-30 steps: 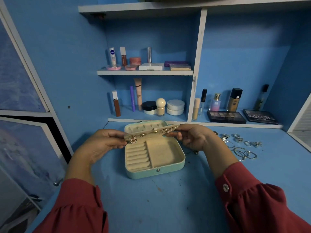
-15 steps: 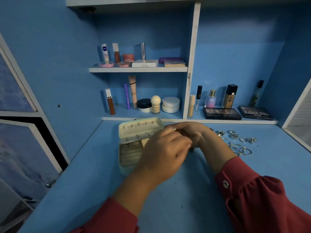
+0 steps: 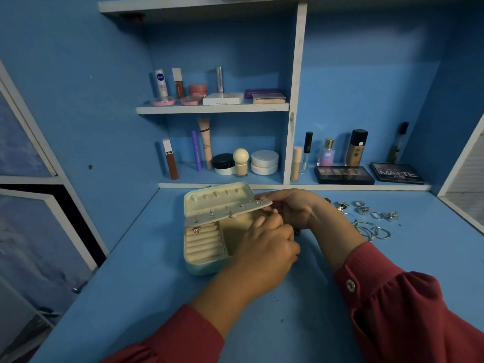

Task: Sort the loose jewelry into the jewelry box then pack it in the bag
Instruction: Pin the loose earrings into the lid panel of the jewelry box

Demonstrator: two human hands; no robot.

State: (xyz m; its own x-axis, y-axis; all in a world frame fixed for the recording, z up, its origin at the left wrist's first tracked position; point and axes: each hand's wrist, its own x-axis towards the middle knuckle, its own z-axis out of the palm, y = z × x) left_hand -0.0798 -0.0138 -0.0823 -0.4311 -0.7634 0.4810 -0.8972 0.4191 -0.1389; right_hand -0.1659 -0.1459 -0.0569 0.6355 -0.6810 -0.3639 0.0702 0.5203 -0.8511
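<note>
I see right hand (image 3: 293,209) pinching the earring flap (image 3: 230,212) of the open jewelry box (image 3: 201,268); left hand (image 3: 264,247) curled beside it, grip contents unclear.

This is looking like a home dressing corner, a vanity nook painted blue. White-edged shelves (image 3: 212,108) are holding cosmetics: a Nivea tube (image 3: 160,83), a pink jar (image 3: 197,89), foundation bottles (image 3: 356,148), a perfume bottle (image 3: 326,152), white pots (image 3: 264,162) and eyeshadow palettes (image 3: 343,175), one reading MATTE. On the blue desk (image 3: 162,279) a jewelry box (image 3: 209,247) is sitting open, with loose rings (image 3: 366,209) and bangles (image 3: 372,230) lying beside it. Framed panels (image 3: 31,231) are leaning at the left.
</note>
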